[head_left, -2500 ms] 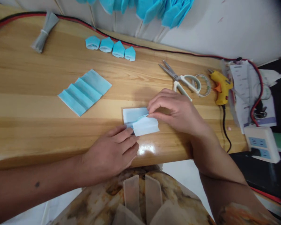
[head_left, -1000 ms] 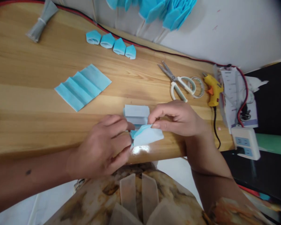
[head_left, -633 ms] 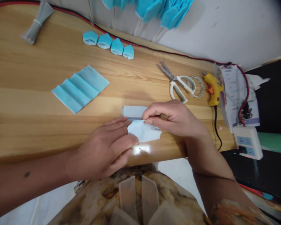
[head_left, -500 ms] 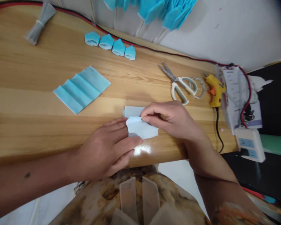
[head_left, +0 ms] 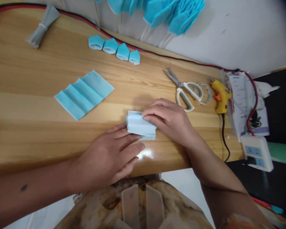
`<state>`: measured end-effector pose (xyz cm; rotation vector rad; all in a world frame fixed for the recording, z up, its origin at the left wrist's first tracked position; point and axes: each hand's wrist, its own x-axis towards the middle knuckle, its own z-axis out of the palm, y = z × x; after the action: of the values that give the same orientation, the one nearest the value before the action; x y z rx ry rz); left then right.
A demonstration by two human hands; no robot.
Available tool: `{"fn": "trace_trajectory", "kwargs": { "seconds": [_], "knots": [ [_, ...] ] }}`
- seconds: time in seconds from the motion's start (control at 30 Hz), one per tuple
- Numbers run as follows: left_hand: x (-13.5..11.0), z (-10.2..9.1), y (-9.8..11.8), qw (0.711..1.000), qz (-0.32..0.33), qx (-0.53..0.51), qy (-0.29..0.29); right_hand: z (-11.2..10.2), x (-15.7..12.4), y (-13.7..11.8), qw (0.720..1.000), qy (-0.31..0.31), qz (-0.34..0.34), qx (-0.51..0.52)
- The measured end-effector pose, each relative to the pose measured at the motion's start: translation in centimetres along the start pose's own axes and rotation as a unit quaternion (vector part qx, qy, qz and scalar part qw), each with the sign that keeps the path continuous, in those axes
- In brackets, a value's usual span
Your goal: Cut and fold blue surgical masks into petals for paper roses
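Note:
A small light blue sheet (head_left: 141, 124), perhaps paper or thin fabric, lies folded in layers near the front of the wooden table. My right hand (head_left: 170, 119) pinches its upper right part between thumb and fingers. From the lower left, my left hand (head_left: 115, 152) reaches in with fingers stretched out, the fingertips touching its left and lower edges. Farther left rests a larger blue sheet (head_left: 84, 93) with pleat-like creases across it. Several small blue rolled pieces with pointed tops (head_left: 116, 48) stand in a row at the back.
Scissors (head_left: 181, 87) lie partly spread beside a tape roll (head_left: 206, 93). A yellow glue gun (head_left: 219, 95) and a white power strip (head_left: 257, 151) are at the right. A red-black cable (head_left: 157, 51) runs along the back, near a tied grey bundle (head_left: 43, 28) and blue petal-like pieces on sticks (head_left: 157, 12).
The raised flap of the small sheet has come down into a narrower fold, with layers showing at its lower edge. My left fingers have spread slightly. The whole view has shifted a little.

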<state>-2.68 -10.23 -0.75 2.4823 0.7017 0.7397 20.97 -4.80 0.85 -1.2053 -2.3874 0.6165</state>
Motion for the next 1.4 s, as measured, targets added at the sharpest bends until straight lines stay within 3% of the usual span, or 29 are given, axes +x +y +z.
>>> {"fn": "trace_trajectory", "kwargs": {
  "seconds": [0.2, 0.53, 0.97, 1.2, 1.4],
  "knots": [
    [-0.29, 0.27, 0.06, 1.000, 0.000, 0.011, -0.001, 0.64, 0.22, 0.56, 1.000, -0.010, 0.000, -0.015],
    [0.02, 0.33, 0.20, 0.999, 0.000, 0.035, -0.005, 0.04, 0.96, 0.29, 0.996, -0.079, 0.035, 0.000],
    [0.10, 0.38, 0.15, 0.999, 0.010, 0.047, -0.018, -0.02, 0.94, 0.47, 0.998, -0.031, -0.031, 0.049],
    [-0.05, 0.41, 0.20, 0.998, 0.006, 0.049, -0.028, 0.40, 0.94, 0.61, 0.999, -0.047, -0.003, 0.024],
    [-0.14, 0.47, 0.10, 0.998, 0.009, 0.049, -0.030, 0.62, 0.96, 0.72, 0.997, -0.031, 0.010, 0.068]
  ]
}}
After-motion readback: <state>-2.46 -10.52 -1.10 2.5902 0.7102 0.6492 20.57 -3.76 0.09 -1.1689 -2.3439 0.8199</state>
